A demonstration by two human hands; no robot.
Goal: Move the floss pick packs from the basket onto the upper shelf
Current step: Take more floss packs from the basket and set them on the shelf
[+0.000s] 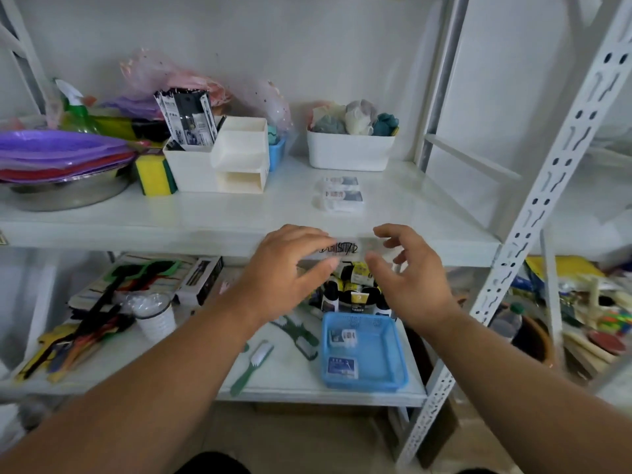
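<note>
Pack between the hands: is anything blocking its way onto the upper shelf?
Nothing visible. The blurred pack, between the left hand and right hand, is at the upper shelf front edge. The bare front strip ahead is open; two packs already lie farther back.

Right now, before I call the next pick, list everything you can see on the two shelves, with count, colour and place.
Floss pick packs on upper shelf: two, white, front right.
Floss pick packs in basket: two, white and blue.
Floss pick pack between the hands: one, clear, blurred.
Basket: one, blue, lower shelf right.
White bin: one, upper shelf, holding bath sponges.
Organiser: one, white, upper shelf middle.
Sponge: one, yellow and green, left of organiser.
Plates: stack, purple and red, far left.
Brushes: green, lower shelf middle.
Left hand: at upper shelf edge.
Right hand: beside it.
</note>
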